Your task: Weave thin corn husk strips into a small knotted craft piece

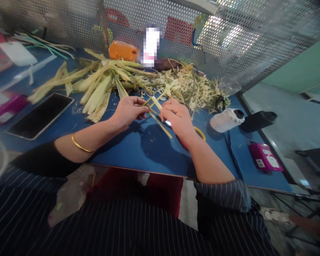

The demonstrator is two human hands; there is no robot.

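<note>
Above the middle of the blue table [122,149], my left hand [128,112] pinches thin pale corn husk strips [162,125] between thumb and fingers. One strip slants down to the right, below the hands. My right hand [177,115] is closed on a folded, pale yellow husk strip [157,103], which crosses the others between the hands. Just behind lie a heap of long corn husks [98,87] and, to its right, a pile of shredded husk bits [197,89]. Scissors [200,133] with a red and yellow handle lie partly hidden under my right wrist.
A dark-screened phone [41,115] lies at left. On the right are a white thread cone [225,120], a black cone [258,121] and a magenta box [265,156]. An orange packet [122,51] stands before the metal mesh partition [173,21].
</note>
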